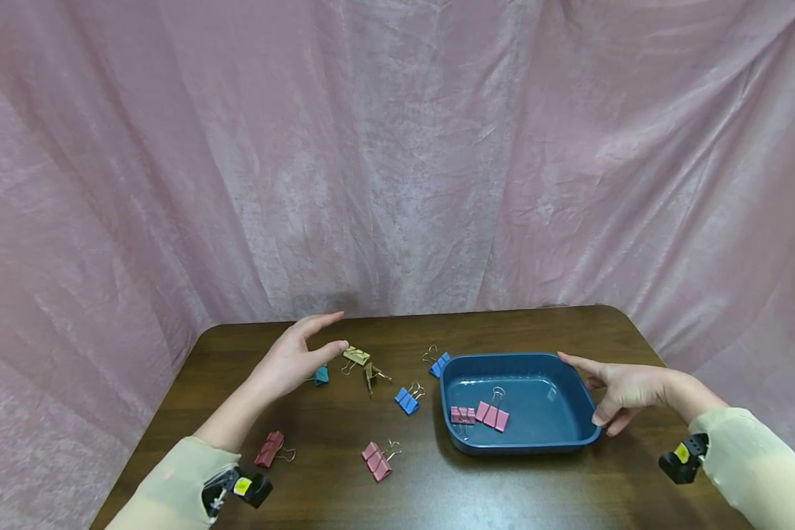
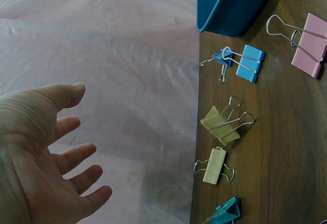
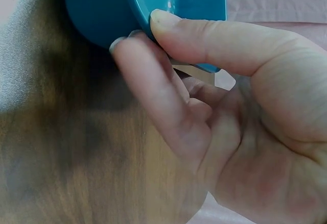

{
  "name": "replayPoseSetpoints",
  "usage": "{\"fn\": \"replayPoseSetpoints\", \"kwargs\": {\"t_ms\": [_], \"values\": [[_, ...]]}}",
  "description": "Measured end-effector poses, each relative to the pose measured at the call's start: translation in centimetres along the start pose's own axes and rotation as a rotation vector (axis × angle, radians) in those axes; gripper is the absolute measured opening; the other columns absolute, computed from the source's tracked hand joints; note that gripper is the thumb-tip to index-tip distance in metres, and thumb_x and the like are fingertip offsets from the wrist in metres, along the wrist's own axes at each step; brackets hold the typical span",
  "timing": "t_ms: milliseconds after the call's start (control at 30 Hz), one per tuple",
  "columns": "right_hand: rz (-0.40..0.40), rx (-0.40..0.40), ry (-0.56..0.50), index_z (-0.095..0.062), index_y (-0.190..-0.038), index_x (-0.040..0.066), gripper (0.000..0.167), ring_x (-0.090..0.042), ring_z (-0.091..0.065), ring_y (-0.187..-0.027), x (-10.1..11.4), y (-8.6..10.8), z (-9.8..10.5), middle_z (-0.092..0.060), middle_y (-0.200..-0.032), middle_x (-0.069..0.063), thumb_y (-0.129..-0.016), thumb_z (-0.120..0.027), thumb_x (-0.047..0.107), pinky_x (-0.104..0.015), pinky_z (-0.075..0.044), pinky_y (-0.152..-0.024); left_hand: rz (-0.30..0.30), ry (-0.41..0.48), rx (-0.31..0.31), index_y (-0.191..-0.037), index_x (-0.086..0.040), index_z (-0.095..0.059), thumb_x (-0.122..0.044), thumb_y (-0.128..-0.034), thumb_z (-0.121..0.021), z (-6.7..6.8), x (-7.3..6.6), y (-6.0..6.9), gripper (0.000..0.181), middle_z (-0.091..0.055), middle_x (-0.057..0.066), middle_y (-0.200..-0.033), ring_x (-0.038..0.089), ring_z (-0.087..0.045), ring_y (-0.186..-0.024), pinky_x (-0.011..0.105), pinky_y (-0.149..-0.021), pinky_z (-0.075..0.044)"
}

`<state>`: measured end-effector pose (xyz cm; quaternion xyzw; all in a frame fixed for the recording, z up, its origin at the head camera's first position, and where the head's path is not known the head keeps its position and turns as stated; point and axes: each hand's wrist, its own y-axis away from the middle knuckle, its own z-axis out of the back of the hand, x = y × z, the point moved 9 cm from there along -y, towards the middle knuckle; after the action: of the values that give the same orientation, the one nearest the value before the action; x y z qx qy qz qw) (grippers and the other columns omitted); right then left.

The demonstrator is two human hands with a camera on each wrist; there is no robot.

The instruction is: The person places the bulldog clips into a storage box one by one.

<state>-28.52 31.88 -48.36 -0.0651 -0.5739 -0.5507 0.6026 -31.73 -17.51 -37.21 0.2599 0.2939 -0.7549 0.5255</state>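
My left hand (image 1: 296,355) hovers over the far left of the table, fingers spread and holding nothing. Nearest to it are a teal binder clip (image 1: 321,375), a pale yellow binder clip (image 1: 356,356) and a gold one (image 2: 220,125). On the right, my right hand (image 1: 632,388) grips the right end of a blue tray (image 1: 523,447), thumb (image 3: 204,38) at the rim and a curled finger against the outer wall. Two pink binder clips (image 1: 492,416) lie in the tray's left part.
Two blue binder clips (image 1: 407,400) lie left of the tray, one close to its back left corner. A pink clip (image 1: 376,461) sits near the table's front, and a red one (image 1: 269,449) by the left forearm. Behind the table (image 1: 318,486) hangs a pink curtain (image 1: 397,162).
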Motion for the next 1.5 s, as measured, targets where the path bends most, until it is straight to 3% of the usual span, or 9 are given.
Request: {"fn": "replayPoseSetpoints", "kwargs": {"t_ms": [100,433,767,1000,1300,1500], "values": [[-0.001,0.007,-0.023,-0.003,-0.166,0.023,0.128,-0.040,-0.062,-0.111,0.0,0.0,-0.1,-0.011,-0.155,-0.046,-0.071,-0.083,-0.011,-0.054,-0.059,-0.075,0.000,0.000,0.001,-0.149,-0.027,-0.055,-0.052,-0.0946,-0.070,0.0,0.0,0.0,0.061,-0.050,0.001,-0.152,0.026,-0.038,-0.145,0.055,-0.115,-0.031],[0.026,0.023,-0.007,-0.003,-0.166,0.021,0.127,-0.060,-0.036,-0.136,0.4,0.1,0.0,-0.011,-0.154,-0.048,-0.072,-0.082,-0.012,-0.058,-0.056,-0.083,0.003,0.012,-0.006,-0.148,-0.027,-0.055,-0.051,-0.0946,-0.070,0.1,0.2,0.1,0.061,-0.051,-0.001,-0.151,0.024,-0.039,-0.145,0.054,-0.115,-0.031],[0.052,0.036,0.002,-0.003,-0.166,0.018,0.129,-0.059,-0.029,-0.140,0.4,-0.1,0.1,-0.018,-0.154,-0.045,-0.070,-0.084,-0.011,-0.050,-0.057,-0.086,0.023,0.004,0.013,-0.151,-0.029,-0.052,-0.057,-0.0944,-0.067,0.3,0.9,0.3,0.065,-0.047,0.001,-0.155,0.027,-0.036,-0.147,0.058,-0.113,-0.032],[0.094,0.037,0.071,-0.004,-0.165,0.014,0.127,-0.060,-0.024,-0.142,0.8,-0.1,0.3,-0.025,-0.152,-0.044,-0.069,-0.085,-0.009,-0.043,-0.055,-0.086,0.033,-0.013,-0.002,-0.150,-0.027,-0.053,-0.054,-0.0954,-0.068,0.9,1.7,0.9,0.063,-0.047,0.004,-0.155,0.030,-0.035,-0.147,0.060,-0.114,-0.031],[0.047,0.037,-0.023,-0.003,-0.166,0.021,0.128,-0.061,-0.024,-0.142,0.4,0.1,-0.1,-0.010,-0.156,-0.046,-0.072,-0.084,-0.009,-0.055,-0.057,-0.083,0.092,-0.030,-0.008,-0.150,-0.028,-0.053,-0.058,-0.0938,-0.068,1.4,3.8,2.2,0.066,-0.047,0.005,-0.154,0.032,-0.044,-0.139,0.060,-0.106,-0.038],[0.045,0.034,-0.019,-0.003,-0.166,0.022,0.127,-0.059,-0.031,-0.140,0.4,0.2,-0.1,-0.006,-0.156,-0.047,-0.073,-0.084,-0.008,-0.055,-0.058,-0.080,0.093,-0.028,-0.016,-0.150,-0.027,-0.053,-0.058,-0.0940,-0.067,1.8,4.2,2.6,0.066,-0.046,0.005,-0.154,0.033,-0.042,-0.140,0.062,-0.108,-0.036]]}}
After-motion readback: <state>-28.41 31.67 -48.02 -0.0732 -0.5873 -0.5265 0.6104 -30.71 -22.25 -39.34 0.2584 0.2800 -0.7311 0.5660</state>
